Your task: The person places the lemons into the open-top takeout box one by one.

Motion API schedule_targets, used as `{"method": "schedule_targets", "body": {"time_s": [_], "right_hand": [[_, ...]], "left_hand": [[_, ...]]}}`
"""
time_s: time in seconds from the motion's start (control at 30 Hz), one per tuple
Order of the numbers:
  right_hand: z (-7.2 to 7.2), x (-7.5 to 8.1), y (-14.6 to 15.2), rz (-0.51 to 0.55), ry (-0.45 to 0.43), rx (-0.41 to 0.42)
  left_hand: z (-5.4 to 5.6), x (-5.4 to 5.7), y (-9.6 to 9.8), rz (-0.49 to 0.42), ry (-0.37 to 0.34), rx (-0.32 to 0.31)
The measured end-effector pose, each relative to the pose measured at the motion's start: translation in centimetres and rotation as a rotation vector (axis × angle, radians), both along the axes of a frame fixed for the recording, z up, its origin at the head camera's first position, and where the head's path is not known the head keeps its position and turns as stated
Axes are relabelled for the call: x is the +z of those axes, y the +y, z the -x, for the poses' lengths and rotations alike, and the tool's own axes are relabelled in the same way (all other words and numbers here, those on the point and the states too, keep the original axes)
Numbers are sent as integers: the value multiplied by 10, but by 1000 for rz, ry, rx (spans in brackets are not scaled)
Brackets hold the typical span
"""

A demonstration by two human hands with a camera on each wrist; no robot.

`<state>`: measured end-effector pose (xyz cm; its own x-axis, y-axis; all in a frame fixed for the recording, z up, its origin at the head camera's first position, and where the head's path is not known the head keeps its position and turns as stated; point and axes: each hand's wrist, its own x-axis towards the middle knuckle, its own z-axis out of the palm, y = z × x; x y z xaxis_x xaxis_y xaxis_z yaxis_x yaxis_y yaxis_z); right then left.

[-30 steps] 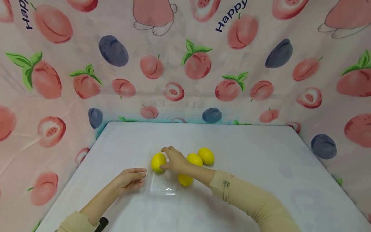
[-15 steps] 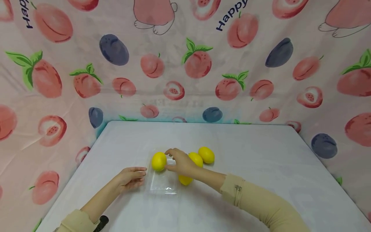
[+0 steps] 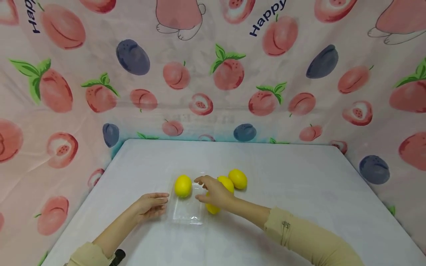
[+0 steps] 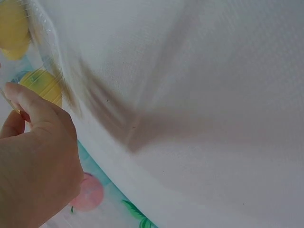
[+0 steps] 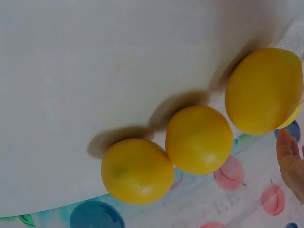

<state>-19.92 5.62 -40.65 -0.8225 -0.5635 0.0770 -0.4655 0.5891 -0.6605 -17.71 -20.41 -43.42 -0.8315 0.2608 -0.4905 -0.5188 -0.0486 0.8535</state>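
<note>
A lemon sits in the far left part of a clear plastic tray. At the tray's left edge is my left hand, its fingers stretched toward the wall; in the left wrist view the fingertips are at the clear plastic. My right hand is over the tray's right side, thumb and fingers apart with nothing between them. Three more lemons lie just right of the tray: a near lemon partly hidden by this hand, a middle lemon and a far lemon.
A white-covered table holds everything. Behind and beside it hangs a fruit-printed cloth. A dark object shows by the left sleeve.
My right hand has let go of the lemon in the tray and drawn back to the right. That lemon stays in the tray. My left hand has hardly moved.
</note>
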Motion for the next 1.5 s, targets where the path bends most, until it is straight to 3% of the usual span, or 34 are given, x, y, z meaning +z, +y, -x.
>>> {"method": "schedule_targets", "body": {"time_s": [0.33,0.63,0.87,1.2,1.5], "right_hand": [[-27,-1,15,-41,69,94],[-45,-1,33,-56,108,87],[-47,-1,42,-49,111,84],[-38,-11,59,-55,192,58],[-36,-13,63,-77,147,8]], "left_hand": [[-2,2,2,23,-6,9],[-1,-1,2,12,-17,26],[-2,1,2,27,-20,26],[-2,4,1,44,-25,39],[-1,8,-3,36,-43,52]]}}
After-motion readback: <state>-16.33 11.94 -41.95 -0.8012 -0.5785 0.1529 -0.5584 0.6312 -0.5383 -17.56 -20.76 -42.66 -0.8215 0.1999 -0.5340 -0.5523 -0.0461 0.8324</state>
